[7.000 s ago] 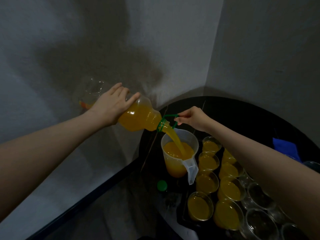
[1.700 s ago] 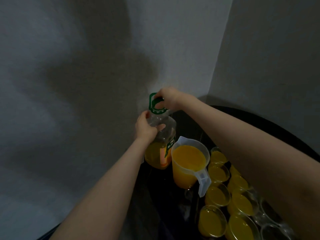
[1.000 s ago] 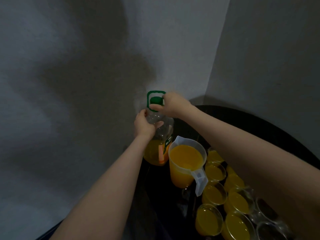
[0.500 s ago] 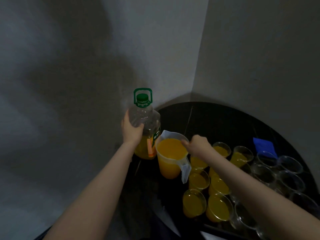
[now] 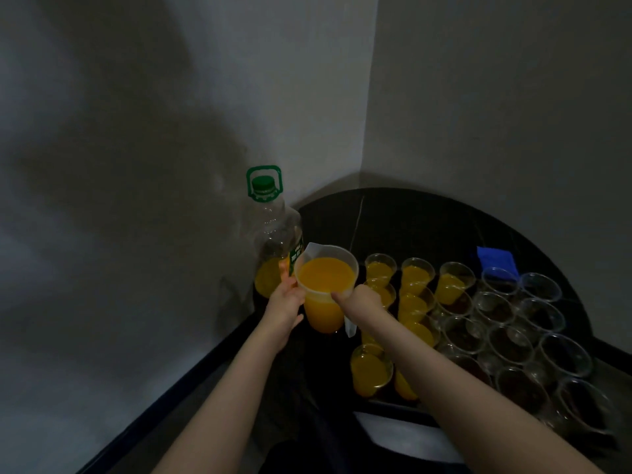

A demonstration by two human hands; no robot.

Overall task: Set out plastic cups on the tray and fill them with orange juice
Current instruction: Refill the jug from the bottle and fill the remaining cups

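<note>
A clear plastic jug (image 5: 325,289) full of orange juice stands at the left end of the dark tray (image 5: 390,407). My right hand (image 5: 359,302) grips its handle with the thumb on the rim. My left hand (image 5: 285,307) wraps around the jug's left side. Several cups filled with juice (image 5: 371,371) stand in the tray's left rows. Several empty clear cups (image 5: 509,343) fill the right part. The juice bottle (image 5: 270,241), capped in green and about a third full, stands upright behind the jug by the wall.
The tray lies on a round black table (image 5: 410,220) pushed into a wall corner. A blue cloth (image 5: 494,260) lies behind the empty cups. A white sheet (image 5: 403,436) lies in front of the tray.
My left hand let go of the bottle and came onto the jug's side. My right hand closed on the jug's handle. The capped bottle stays upright by the wall.
</note>
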